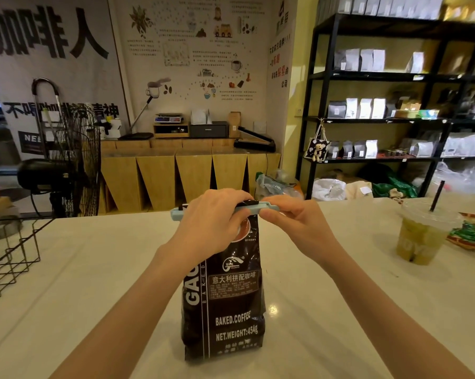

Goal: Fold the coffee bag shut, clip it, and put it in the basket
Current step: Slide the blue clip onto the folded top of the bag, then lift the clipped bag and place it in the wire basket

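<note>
Coffee bag (pixel 225 296) stands upright on the white counter (pixel 94 283) right in front of us, its top already folded over and caught in a pale blue clip (pixel 266 207) that runs across the fold. Our left hand (pixel 211 217) is closed over the middle of the clip and the rolled top, pressing them together; our right hand (pixel 293 222) pinches the clip's right end between thumb and fingertips. We judge the folding done and the clipping nearly so, though we cannot tell whether the clip's latch has fully snapped shut under our fingers. Further off to the left, the black wire basket (pixel 9 250) sits on the counter, well apart from the bag. Moving the bag into it is the step left.
</note>
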Available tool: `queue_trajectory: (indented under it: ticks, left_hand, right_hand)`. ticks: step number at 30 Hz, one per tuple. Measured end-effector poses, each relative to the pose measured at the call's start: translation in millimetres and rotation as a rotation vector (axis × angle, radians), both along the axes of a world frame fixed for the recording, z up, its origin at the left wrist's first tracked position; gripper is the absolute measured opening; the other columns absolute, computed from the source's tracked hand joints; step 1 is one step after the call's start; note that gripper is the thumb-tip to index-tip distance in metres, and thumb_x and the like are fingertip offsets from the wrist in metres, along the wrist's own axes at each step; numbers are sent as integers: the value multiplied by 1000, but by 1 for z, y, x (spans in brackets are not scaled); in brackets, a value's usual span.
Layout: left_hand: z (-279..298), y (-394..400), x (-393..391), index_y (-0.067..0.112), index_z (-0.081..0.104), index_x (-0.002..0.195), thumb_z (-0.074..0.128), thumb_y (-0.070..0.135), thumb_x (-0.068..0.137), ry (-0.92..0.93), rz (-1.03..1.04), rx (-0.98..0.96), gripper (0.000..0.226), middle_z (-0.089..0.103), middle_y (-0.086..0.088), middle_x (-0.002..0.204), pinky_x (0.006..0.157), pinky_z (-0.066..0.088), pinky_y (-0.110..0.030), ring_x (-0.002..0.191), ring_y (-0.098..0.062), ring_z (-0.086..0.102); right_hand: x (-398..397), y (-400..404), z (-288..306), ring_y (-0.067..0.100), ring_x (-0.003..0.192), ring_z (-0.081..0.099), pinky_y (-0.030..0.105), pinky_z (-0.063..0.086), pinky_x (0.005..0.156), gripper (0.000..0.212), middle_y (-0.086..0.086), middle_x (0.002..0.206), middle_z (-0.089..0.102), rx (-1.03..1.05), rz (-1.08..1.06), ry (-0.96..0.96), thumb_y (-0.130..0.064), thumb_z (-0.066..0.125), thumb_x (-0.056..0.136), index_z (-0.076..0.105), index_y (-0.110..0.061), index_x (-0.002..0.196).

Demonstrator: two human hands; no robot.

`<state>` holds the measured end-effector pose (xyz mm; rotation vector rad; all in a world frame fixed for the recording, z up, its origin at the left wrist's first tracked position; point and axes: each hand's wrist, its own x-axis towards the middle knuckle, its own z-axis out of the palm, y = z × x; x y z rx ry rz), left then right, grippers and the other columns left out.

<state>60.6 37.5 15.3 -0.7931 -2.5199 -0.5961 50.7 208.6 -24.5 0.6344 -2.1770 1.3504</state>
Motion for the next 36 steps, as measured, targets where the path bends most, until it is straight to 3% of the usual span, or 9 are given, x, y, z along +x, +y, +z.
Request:
queue_trajectory:
  ticks: [4, 8, 11, 13, 16, 21, 26, 31, 36]
  left_hand:
    - [0, -3, 0, 22, 55, 121, 50, 25, 89, 21, -14, 21, 32, 65, 0, 112, 88, 48, -41, 100, -17, 57]
    - [1, -6, 0, 22, 53, 123, 50, 28, 88, 36, -55, -5, 35, 65, -1, 115, 91, 47, -37, 103, -15, 57]
    - [-5, -14, 0, 24, 37, 134, 56, 37, 82, 170, 12, -15, 57, 50, 2, 137, 109, 26, -32, 125, -14, 43]
    - [-10, -26, 2, 23, 28, 139, 64, 41, 75, 179, 84, 145, 75, 36, 1, 146, 111, 16, -33, 135, -15, 30]
    - [-23, -45, 8, 25, 24, 140, 71, 40, 67, -228, 176, 562, 88, 33, -1, 148, 104, 30, -36, 134, -19, 32]
    - [-59, -58, 13, 19, 48, 123, 72, 37, 54, -815, 3, 926, 75, 68, -2, 108, 86, 50, -35, 97, -18, 65]
    - [-76, -56, 14, 21, 59, 102, 69, 25, 58, -793, -92, 1090, 46, 71, -3, 99, 65, 55, -24, 83, -15, 70]
    - [-80, -54, 12, 19, 60, 103, 67, 19, 67, -757, -96, 1125, 36, 71, -2, 98, 62, 55, -22, 81, -13, 70]
    - [-83, -50, 13, 24, 60, 96, 63, 16, 77, -720, -67, 1143, 21, 71, 1, 95, 66, 56, -24, 81, -12, 70]
  right_hand:
    - [3, -6, -5, 9, 98, 62, 23, 50, 87, 22, 0, 100, 70, -35, -31, 81, -15, 64, 82, 66, -22, 103]
    - [4, -5, -3, 4, 94, 62, 19, 49, 83, 21, -10, 93, 69, -45, 13, 11, -17, 62, 83, 65, -29, 100]
    - [4, -3, -2, 0, 84, 62, 13, 49, 76, 17, -16, 79, 70, -125, 86, -123, -19, 60, 83, 68, -28, 96]
    - [2, -4, -5, 8, 91, 65, 18, 52, 83, 18, -8, 87, 73, -221, 131, -216, -21, 59, 84, 70, -22, 99]
    - [-1, -10, -10, 20, 98, 66, 29, 53, 89, 18, 5, 95, 72, -371, 166, -316, -18, 57, 85, 68, -17, 99]
    - [-3, -20, -17, 17, 95, 68, 28, 53, 86, 23, 3, 93, 74, -542, 206, -402, -25, 58, 80, 68, -17, 99]
    - [7, -26, -31, 13, 99, 66, 28, 52, 87, 27, -3, 101, 73, -574, 224, -473, -18, 59, 82, 63, -23, 108]
    - [23, -35, -55, 14, 97, 67, 26, 54, 80, 48, -4, 103, 72, -364, 275, -620, -29, 74, 58, 61, -25, 105]
    - [26, -36, -62, 18, 98, 67, 34, 55, 85, 42, -1, 105, 71, -340, 271, -626, -31, 73, 60, 61, -28, 100]
